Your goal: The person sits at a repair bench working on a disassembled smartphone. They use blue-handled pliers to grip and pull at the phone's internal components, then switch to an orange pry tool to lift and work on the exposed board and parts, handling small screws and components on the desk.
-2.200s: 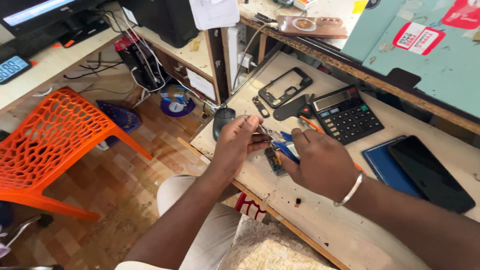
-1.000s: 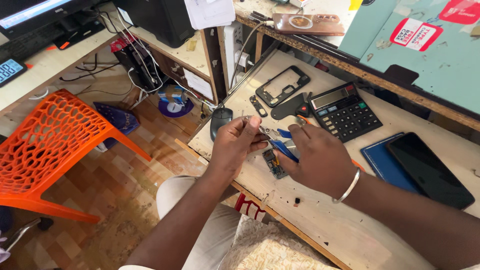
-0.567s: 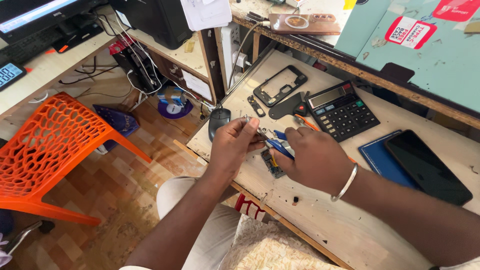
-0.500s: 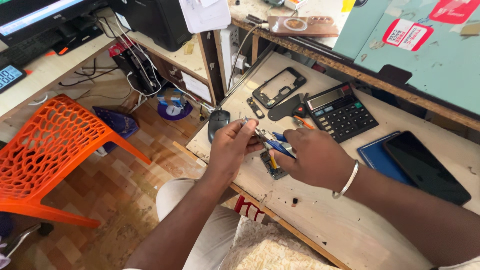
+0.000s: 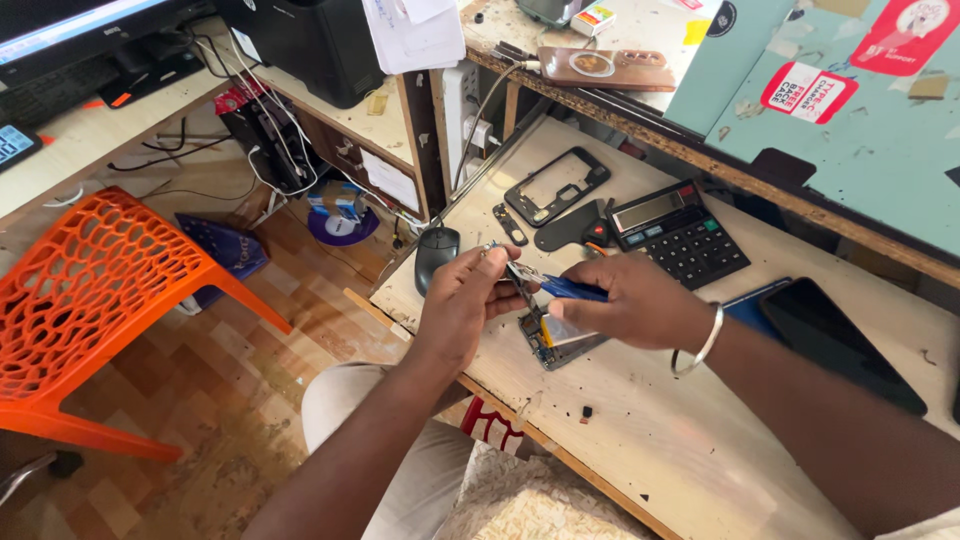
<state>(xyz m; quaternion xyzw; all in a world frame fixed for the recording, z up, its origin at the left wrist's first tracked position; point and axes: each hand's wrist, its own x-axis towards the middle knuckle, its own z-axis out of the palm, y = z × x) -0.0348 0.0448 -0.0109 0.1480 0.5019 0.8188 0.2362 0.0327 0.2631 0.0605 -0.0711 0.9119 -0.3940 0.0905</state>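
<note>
Your right hand [image 5: 640,300] closes its grip on the blue-handled pliers [image 5: 555,286]; your left hand [image 5: 462,300] pinches a small metal part [image 5: 490,247] at their tip, above the opened phone [image 5: 553,338] near the counter's [image 5: 700,440] front edge.

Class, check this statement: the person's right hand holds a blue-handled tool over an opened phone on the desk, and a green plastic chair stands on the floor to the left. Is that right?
One detail is wrong: the chair is orange, not green, as the head view shows. The rest stands: the right hand holds the blue-handled tool over the opened phone on the desk.
</note>
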